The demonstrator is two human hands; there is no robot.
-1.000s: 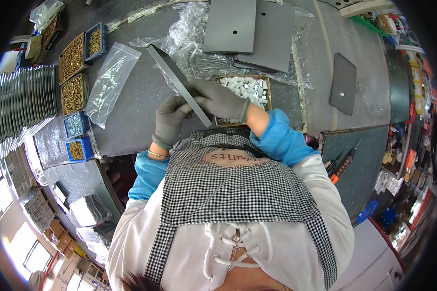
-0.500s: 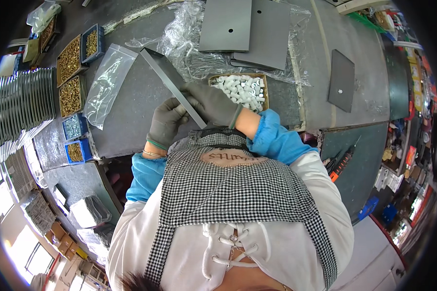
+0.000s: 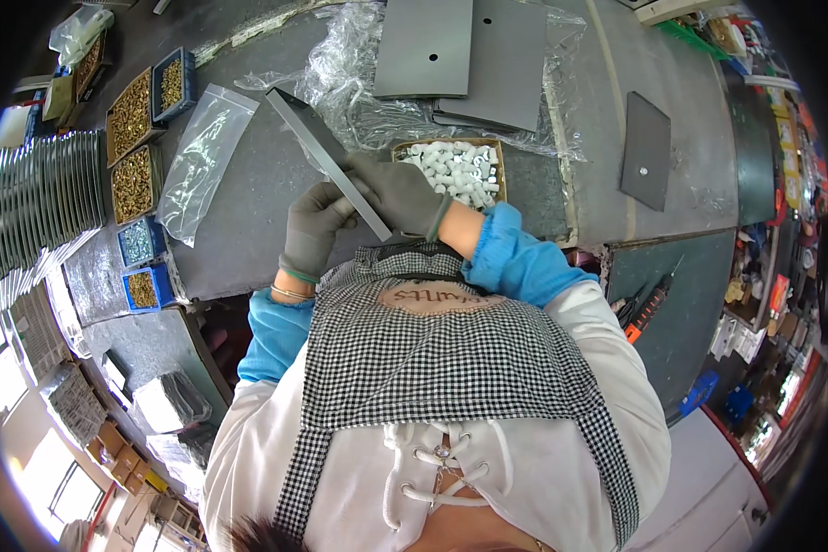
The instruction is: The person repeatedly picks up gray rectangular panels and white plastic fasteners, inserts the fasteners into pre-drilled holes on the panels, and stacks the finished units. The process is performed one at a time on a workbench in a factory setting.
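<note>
Tilted on edge in front of my apron is a grey metal panel, its narrow side turned up toward me. My right hand, in a dark grey glove, grips the panel's right face near its close end. On the other side, my left hand, gloved too, has its fingers bent and pressed together against the panel's close end. Whether a small part sits between those fingertips is hidden. Just beyond my right hand stands a box of small white plastic pieces.
Flat grey panels lie on clear plastic wrap at the back. Left are a plastic bag, bins of brass-coloured hardware and a row of upright panels. At right lie a single panel and an orange-handled tool.
The panel stays in nearly the same place and tilt. The fingers of both hands have shifted slightly against it.
</note>
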